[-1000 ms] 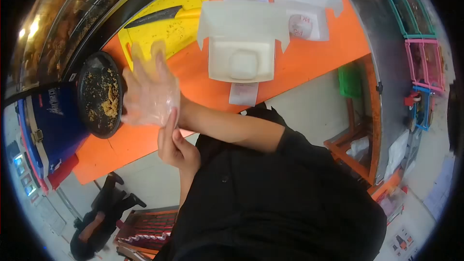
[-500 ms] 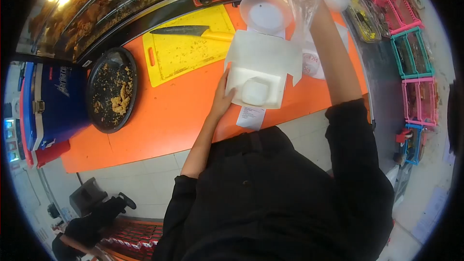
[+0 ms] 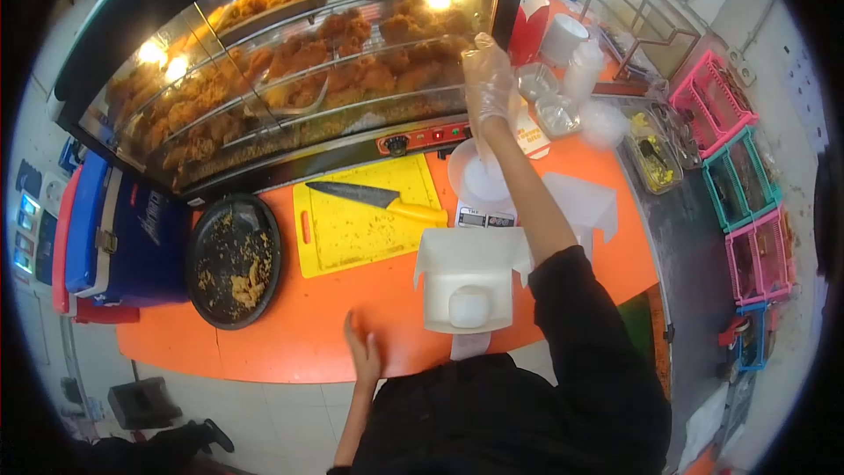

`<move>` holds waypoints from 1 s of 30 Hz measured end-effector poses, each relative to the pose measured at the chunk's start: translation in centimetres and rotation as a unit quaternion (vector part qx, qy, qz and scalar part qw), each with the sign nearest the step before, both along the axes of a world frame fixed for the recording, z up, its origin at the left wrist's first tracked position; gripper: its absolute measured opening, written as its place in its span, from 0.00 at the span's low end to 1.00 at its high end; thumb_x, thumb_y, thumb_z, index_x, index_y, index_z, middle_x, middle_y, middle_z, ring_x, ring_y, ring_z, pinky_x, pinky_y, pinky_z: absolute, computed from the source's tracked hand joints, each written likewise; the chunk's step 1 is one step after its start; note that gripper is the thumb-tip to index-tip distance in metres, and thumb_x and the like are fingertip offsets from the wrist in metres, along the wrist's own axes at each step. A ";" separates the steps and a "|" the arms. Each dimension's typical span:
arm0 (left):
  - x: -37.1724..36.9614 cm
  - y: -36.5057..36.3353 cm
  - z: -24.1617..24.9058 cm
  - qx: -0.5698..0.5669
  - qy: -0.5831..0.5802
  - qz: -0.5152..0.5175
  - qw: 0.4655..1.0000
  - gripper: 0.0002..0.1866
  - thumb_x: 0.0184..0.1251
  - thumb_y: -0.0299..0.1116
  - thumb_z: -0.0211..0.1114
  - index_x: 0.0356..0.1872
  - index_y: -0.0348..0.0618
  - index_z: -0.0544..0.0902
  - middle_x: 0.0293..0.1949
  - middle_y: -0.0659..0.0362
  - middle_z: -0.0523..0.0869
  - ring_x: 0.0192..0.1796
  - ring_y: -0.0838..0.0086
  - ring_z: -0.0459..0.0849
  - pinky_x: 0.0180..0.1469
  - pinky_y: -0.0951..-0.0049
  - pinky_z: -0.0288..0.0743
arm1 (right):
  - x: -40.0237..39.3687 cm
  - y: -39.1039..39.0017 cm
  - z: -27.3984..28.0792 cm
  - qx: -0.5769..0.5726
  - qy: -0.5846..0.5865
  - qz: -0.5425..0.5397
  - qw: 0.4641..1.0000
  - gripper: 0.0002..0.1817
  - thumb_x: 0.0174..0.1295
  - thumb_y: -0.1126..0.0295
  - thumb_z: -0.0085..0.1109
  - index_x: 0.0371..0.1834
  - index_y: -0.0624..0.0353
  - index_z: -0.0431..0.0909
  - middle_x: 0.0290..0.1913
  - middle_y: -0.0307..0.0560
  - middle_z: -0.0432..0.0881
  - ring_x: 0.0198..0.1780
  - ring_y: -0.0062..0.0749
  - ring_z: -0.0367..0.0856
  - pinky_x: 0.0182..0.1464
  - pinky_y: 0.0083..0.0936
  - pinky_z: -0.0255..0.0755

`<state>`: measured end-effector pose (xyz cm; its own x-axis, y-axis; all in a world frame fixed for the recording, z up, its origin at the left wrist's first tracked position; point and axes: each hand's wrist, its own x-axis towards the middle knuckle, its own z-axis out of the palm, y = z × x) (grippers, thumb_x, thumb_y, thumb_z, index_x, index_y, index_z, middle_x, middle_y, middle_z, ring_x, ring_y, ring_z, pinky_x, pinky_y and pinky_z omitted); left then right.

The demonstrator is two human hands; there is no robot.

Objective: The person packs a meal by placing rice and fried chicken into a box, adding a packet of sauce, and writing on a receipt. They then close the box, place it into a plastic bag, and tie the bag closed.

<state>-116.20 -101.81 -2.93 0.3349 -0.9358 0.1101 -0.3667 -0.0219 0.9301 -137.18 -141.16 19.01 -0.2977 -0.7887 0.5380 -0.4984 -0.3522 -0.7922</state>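
Note:
My left hand (image 3: 362, 354) is open over the front edge of the orange table, apart from the box and holding nothing. Left of centre in front of me stands an open white cardboard food box (image 3: 432, 299) with a rounded white lump (image 3: 469, 308) in it, perhaps wrapped rice. In a clear plastic glove, my right hand (image 3: 489, 84) is raised at the right end of the glass display cabinet (image 3: 316, 127), which holds fried chicken (image 3: 343, 35). Its fingers look curled; what they hold, if anything, is hidden.
A knife (image 3: 378, 199) lies on a yellow cutting board (image 3: 343, 242). Further left are a black tray (image 3: 204, 295) with crumbs and a blue cooler (image 3: 141, 237). Under my right forearm sits a kitchen scale (image 3: 485, 218) with a round white plate. Plastic baskets (image 3: 743, 176) line the right side.
My left hand has let go of the box and moved left. My right hand has reached to the cabinet's right end. The view has tilted up, showing more of the cabinet.

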 end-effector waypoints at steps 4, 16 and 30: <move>5.1 6.8 -3.0 0.017 -0.061 0.145 0.987 0.30 0.68 0.43 0.48 0.63 0.31 0.55 0.64 0.44 0.58 0.67 0.54 0.54 0.68 0.59 0.45 | 0.7 -4.1 -0.7 -0.166 0.092 -0.046 0.981 0.18 0.64 0.57 0.46 0.53 0.52 0.70 0.51 0.48 0.74 0.49 0.40 0.76 0.49 0.29 0.70; 5.7 5.1 -4.5 0.109 -0.304 0.408 0.854 0.26 0.61 0.41 0.48 0.56 0.32 0.66 0.56 0.45 0.68 0.61 0.52 0.62 0.63 0.53 0.52 | 2.6 -4.1 3.3 -0.133 -0.310 0.070 0.939 0.04 0.61 0.70 0.53 0.34 0.57 0.75 0.31 0.37 0.74 0.28 0.19 0.74 0.26 0.16 0.68; 5.8 5.4 -5.3 0.095 -0.344 0.409 0.840 0.24 0.61 0.44 0.49 0.49 0.33 0.72 0.52 0.46 0.71 0.58 0.53 0.65 0.60 0.52 0.56 | 24.5 6.5 2.1 -0.247 0.082 0.312 0.914 0.05 0.53 0.71 0.49 0.33 0.56 0.71 0.35 0.51 0.72 0.39 0.45 0.74 0.41 0.37 0.71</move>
